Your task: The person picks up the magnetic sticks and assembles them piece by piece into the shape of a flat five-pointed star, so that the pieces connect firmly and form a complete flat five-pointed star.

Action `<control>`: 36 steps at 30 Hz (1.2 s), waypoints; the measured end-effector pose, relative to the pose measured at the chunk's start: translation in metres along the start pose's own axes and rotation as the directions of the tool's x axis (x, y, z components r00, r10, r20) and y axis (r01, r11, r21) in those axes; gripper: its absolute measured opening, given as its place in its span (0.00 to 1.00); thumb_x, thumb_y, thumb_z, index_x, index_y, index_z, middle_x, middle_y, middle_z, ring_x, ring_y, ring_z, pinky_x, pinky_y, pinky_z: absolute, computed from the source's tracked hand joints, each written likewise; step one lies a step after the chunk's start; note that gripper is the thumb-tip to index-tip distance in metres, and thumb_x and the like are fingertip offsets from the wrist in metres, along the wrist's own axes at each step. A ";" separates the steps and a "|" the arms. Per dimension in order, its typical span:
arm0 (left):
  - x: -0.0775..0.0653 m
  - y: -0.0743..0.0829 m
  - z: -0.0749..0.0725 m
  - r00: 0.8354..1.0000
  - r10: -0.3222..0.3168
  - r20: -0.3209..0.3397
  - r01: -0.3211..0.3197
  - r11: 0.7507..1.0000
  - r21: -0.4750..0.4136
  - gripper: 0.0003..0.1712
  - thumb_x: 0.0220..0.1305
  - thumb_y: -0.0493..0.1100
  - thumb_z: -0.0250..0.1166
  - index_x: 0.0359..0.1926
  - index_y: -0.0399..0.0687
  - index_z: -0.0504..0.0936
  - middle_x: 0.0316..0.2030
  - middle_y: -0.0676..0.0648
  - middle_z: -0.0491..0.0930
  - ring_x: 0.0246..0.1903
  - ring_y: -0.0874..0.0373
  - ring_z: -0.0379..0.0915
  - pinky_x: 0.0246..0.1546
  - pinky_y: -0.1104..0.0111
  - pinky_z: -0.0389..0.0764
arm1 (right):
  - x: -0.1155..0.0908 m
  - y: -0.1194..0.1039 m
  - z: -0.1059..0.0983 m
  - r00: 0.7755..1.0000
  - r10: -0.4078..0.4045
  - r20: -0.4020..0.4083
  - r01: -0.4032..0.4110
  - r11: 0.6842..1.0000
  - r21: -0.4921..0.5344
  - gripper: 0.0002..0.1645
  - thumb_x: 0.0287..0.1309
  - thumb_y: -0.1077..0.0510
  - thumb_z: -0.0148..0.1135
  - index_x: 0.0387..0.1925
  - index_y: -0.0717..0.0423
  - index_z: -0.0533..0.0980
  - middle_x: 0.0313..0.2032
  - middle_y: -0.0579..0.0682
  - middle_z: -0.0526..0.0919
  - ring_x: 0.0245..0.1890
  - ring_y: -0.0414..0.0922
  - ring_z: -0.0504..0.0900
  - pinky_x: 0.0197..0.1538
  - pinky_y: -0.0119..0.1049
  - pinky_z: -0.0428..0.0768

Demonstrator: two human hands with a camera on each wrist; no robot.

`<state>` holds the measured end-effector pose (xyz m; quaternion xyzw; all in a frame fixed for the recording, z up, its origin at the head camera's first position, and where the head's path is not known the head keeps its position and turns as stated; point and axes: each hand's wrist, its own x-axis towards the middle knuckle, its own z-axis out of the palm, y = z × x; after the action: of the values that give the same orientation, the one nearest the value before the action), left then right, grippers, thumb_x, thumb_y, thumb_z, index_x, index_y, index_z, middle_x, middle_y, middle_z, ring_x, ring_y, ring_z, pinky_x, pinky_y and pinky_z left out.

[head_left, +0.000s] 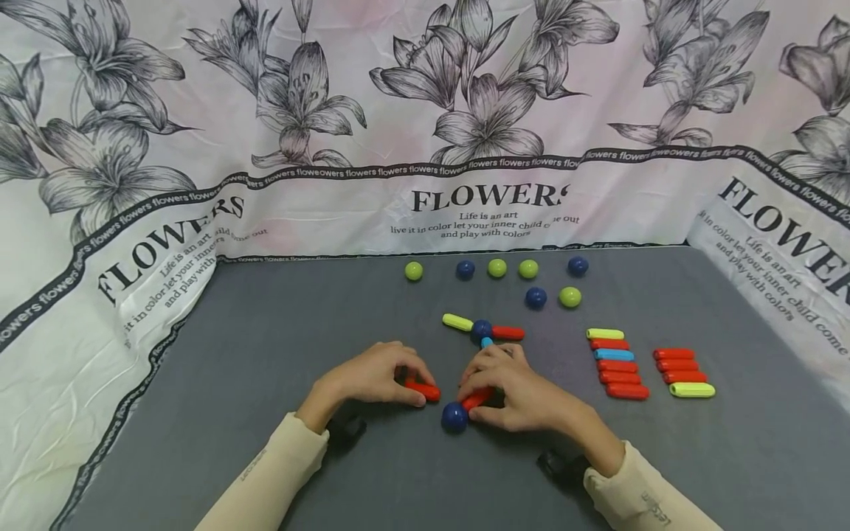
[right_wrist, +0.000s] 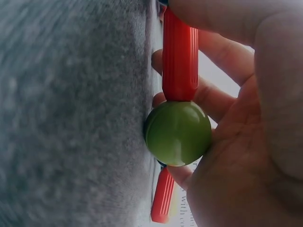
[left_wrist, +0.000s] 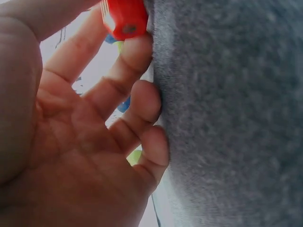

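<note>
My left hand (head_left: 381, 375) pinches a short red stick (head_left: 425, 391) just above the grey surface; its end has a small hole in the left wrist view. To the right, my right hand (head_left: 524, 391) grips another red stick (right_wrist: 180, 59) between thumb and fingers. A dark blue ball (head_left: 454, 417) sits at that stick's left end, and a green ball (right_wrist: 177, 134) is joined to its other end, hidden from the head view by the hand. Beyond my right fingers, a blue ball (head_left: 482, 330) joins a yellow stick (head_left: 457, 321), a red stick and a light blue stick (head_left: 487, 342).
Loose green balls (head_left: 496, 268) and blue balls (head_left: 535, 298) lie along the back. On the right are two columns of sticks, red, yellow and light blue (head_left: 614, 355). A flower-printed cloth (head_left: 491, 214) borders the grey tabletop (head_left: 744, 457).
</note>
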<state>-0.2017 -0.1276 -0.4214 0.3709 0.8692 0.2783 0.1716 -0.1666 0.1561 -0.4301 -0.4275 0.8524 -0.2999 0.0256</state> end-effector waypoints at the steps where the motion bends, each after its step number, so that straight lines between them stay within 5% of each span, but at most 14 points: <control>1: 0.001 0.001 -0.001 1.000 0.000 0.012 0.000 1.000 0.000 0.11 0.59 0.53 0.76 0.44 0.68 0.89 0.31 0.63 0.79 0.33 0.64 0.66 0.40 0.68 0.65 | 0.000 0.001 0.000 1.000 -0.005 -0.009 0.005 1.000 -0.004 0.12 0.56 0.52 0.75 0.41 0.31 0.85 0.45 0.34 0.82 0.52 0.39 0.73 0.61 0.59 0.55; 13: 0.004 0.007 -0.004 0.992 0.013 0.122 -0.011 1.000 -0.019 0.11 0.56 0.54 0.77 0.41 0.71 0.89 0.25 0.63 0.77 0.32 0.62 0.68 0.39 0.67 0.63 | 0.000 0.002 -0.002 0.999 0.037 -0.005 -0.037 0.999 0.022 0.12 0.57 0.52 0.74 0.41 0.29 0.85 0.45 0.33 0.81 0.52 0.38 0.71 0.59 0.55 0.56; 25: 0.002 0.009 -0.003 0.990 0.009 0.139 -0.001 0.999 -0.055 0.10 0.56 0.54 0.77 0.41 0.71 0.89 0.23 0.62 0.76 0.32 0.62 0.68 0.40 0.65 0.60 | 0.002 0.004 0.001 0.999 0.041 0.004 -0.041 0.999 0.027 0.12 0.58 0.51 0.73 0.41 0.27 0.84 0.44 0.31 0.80 0.51 0.37 0.70 0.57 0.52 0.57; 29: 0.002 0.011 -0.001 0.988 0.017 0.155 -0.003 0.996 -0.091 0.09 0.57 0.52 0.78 0.40 0.68 0.89 0.22 0.60 0.76 0.27 0.64 0.68 0.36 0.69 0.63 | 0.002 0.004 0.002 0.995 0.061 -0.081 -0.056 0.997 0.061 0.13 0.57 0.52 0.74 0.44 0.33 0.85 0.50 0.39 0.81 0.55 0.40 0.71 0.57 0.52 0.58; 32: 0.002 0.016 0.001 0.984 0.004 0.178 0.019 0.992 -0.129 0.09 0.57 0.50 0.78 0.39 0.67 0.89 0.21 0.59 0.76 0.22 0.67 0.68 0.28 0.74 0.64 | 0.004 0.005 0.002 0.954 0.153 -0.259 -0.140 0.988 0.069 0.13 0.58 0.54 0.74 0.46 0.44 0.86 0.49 0.47 0.82 0.52 0.45 0.73 0.55 0.49 0.65; 36: 0.002 0.023 0.006 0.981 -0.027 0.190 0.051 0.991 -0.121 0.08 0.56 0.51 0.78 0.36 0.69 0.87 0.21 0.59 0.76 0.21 0.68 0.69 0.24 0.75 0.66 | 0.003 0.007 0.001 0.838 0.361 -0.410 -0.362 0.929 0.078 0.13 0.59 0.54 0.73 0.44 0.54 0.83 0.37 0.49 0.82 0.38 0.45 0.76 0.43 0.39 0.74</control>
<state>-0.1873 -0.1114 -0.4123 0.3670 0.8370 0.2927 0.2814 -0.1728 0.1565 -0.4338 -0.1850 0.9036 -0.3727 -0.1015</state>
